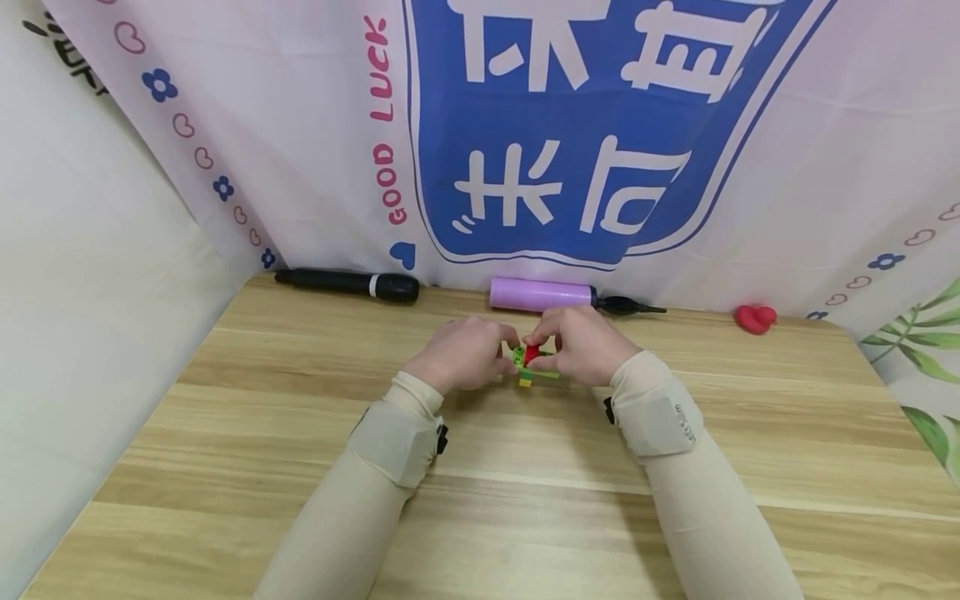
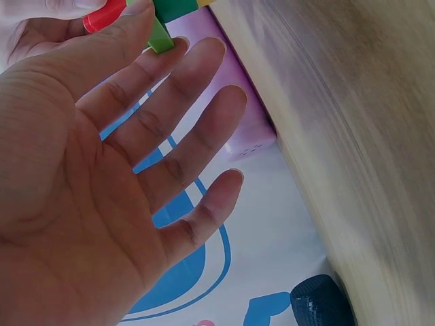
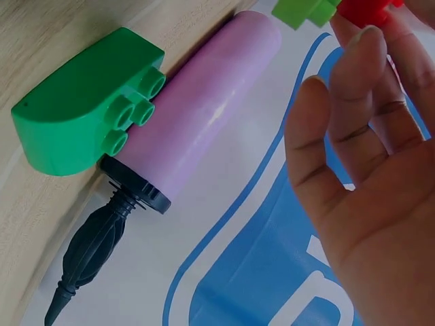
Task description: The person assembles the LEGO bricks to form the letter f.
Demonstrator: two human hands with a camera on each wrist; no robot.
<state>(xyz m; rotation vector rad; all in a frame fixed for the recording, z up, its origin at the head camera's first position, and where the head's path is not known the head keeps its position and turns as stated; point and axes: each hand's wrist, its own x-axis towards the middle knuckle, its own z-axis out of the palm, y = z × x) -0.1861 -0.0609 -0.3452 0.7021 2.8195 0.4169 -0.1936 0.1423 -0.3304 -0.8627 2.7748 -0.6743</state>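
Observation:
Both hands meet over a small stack of toy building bricks at the middle of the table. My left hand (image 1: 467,354) pinches a light green brick (image 2: 160,37) between thumb and index finger; its other fingers (image 2: 197,142) are spread. From the right, my right hand (image 1: 588,346) grips a red brick (image 1: 532,353) with thumb and fingertips. Light green studs (image 1: 518,357) show beside the red, with a yellow brick (image 1: 526,382) below. In the left wrist view a darker green brick (image 2: 175,8) is part of the stack, partly cut off by the frame.
A large green curved brick (image 3: 81,102) lies near a purple hand pump (image 1: 542,294) along the table's back edge. A black pen-shaped object (image 1: 337,283) lies at back left, a small red toy (image 1: 755,318) at back right. A printed cloth (image 1: 315,150) hangs behind.

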